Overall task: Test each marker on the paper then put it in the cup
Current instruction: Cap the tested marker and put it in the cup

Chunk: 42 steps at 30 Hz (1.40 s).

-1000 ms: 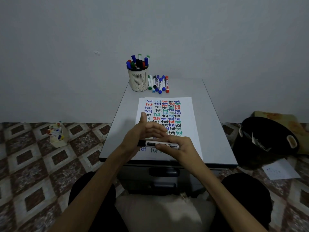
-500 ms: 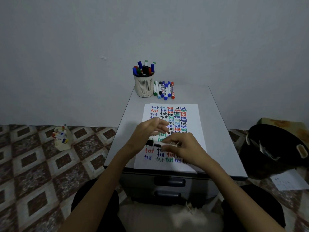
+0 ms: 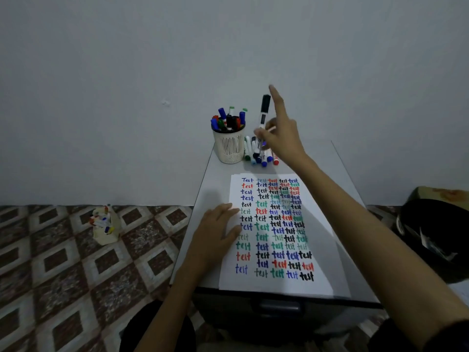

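Observation:
My right hand is stretched far forward and grips a black-capped white marker, held upright just right of the white mesh cup. The index finger points up beside it. The cup stands at the table's back and holds several capped markers. Several more markers lie in a row right of the cup, partly hidden by my hand. My left hand lies flat, fingers apart, on the left edge of the paper, which is covered with rows of coloured "test" words.
The small grey table has a drawer front facing me. On the tiled floor to the left sits a small container of markers. A black bin stands on the floor at the right.
Both hands were together over the lower paper with the marker. Now my right hand has carried the capped marker up and forward to beside the cup, and my left hand has dropped flat onto the paper.

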Each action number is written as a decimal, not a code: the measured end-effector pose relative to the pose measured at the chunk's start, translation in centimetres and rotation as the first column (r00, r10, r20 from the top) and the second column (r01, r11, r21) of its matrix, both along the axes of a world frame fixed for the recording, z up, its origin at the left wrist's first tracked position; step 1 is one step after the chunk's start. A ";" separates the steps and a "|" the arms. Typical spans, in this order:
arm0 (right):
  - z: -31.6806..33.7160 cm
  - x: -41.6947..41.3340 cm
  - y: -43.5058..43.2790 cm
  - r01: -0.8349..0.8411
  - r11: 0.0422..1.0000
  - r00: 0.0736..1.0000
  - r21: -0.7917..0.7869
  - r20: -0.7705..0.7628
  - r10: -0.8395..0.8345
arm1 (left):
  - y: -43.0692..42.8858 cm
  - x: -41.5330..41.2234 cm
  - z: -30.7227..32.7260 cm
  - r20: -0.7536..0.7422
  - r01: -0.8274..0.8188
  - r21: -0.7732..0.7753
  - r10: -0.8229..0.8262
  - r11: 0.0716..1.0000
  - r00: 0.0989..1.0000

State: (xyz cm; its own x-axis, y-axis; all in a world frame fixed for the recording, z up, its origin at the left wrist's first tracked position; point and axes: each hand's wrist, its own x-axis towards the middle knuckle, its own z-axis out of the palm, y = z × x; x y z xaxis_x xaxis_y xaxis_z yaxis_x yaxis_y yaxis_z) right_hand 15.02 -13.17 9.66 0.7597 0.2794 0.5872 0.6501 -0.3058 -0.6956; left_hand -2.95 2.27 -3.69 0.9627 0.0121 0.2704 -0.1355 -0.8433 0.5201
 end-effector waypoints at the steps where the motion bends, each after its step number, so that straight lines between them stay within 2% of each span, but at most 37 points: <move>1: 1.0 0.9 1.0 0.013 1.000 0.999 0.015 0.045 -0.014 | -0.1 0.0 0.1 0.006 -0.006 -0.002 0.006 1.000 1.000; 6: 4.8 5.2 5.1 0.192 0.979 0.935 0.070 0.291 -0.204 | 0.0 0.0 0.3 0.022 -0.010 -0.092 0.012 0.996 1.000; 9: 5.2 7.3 6.7 0.308 0.948 0.889 0.080 0.331 -0.316 | 0.2 0.3 0.1 0.022 -0.024 -0.136 0.028 0.990 0.999; 13: 3.3 8.7 7.7 0.299 0.954 0.913 0.005 0.290 -0.287 | 0.4 0.4 -0.2 0.038 -0.016 -0.185 0.024 0.983 0.999; 16: 1.9 8.9 8.1 0.295 0.954 0.909 -0.058 0.324 -0.261 | 0.5 0.5 -0.3 0.042 -0.020 -0.216 0.029 0.976 0.999; 20: 2.1 9.2 8.0 0.291 0.955 0.897 -0.060 0.364 -0.250 | 0.5 0.5 -0.4 0.041 -0.024 -0.221 0.034 0.975 0.999; 25: 2.6 9.6 8.0 0.296 0.955 0.896 0.004 0.346 -0.279 | 0.5 0.6 -0.3 0.048 -0.026 -0.224 0.037 0.974 0.998; 29: 1.6 9.9 8.3 0.347 0.911 0.900 -0.223 0.352 -0.257 | 0.7 0.6 -0.5 0.052 -0.021 -0.230 0.034 0.973 0.998; 32: 0.3 10.4 8.7 0.281 0.908 0.942 -0.310 0.268 -0.200 | 0.7 0.6 -0.5 0.045 -0.027 -0.246 0.039 0.969 0.998; 35: 0.0 10.6 8.6 0.251 0.927 0.953 -0.277 0.241 -0.186 | 0.6 0.6 -0.4 0.040 -0.032 -0.265 0.044 0.964 0.998; 39: -1.0 10.2 8.1 0.264 0.896 0.947 -0.358 0.271 -0.171 | 0.7 0.7 -0.5 0.041 -0.030 -0.269 0.042 0.963 0.998; 42: -1.4 10.1 7.1 0.173 0.942 0.983 -0.289 0.118 -0.144 | 0.8 0.6 -0.6 0.046 -0.029 -0.276 0.043 0.961 0.998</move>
State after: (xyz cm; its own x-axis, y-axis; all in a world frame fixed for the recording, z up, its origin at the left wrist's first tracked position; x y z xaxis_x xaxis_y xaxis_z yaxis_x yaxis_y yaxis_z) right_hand 25.13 -6.04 8.28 0.7542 0.3321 0.5665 0.6340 -0.5932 -0.4962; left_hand -2.35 3.03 -4.24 0.9454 0.1274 0.3001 -0.1398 -0.6732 0.7261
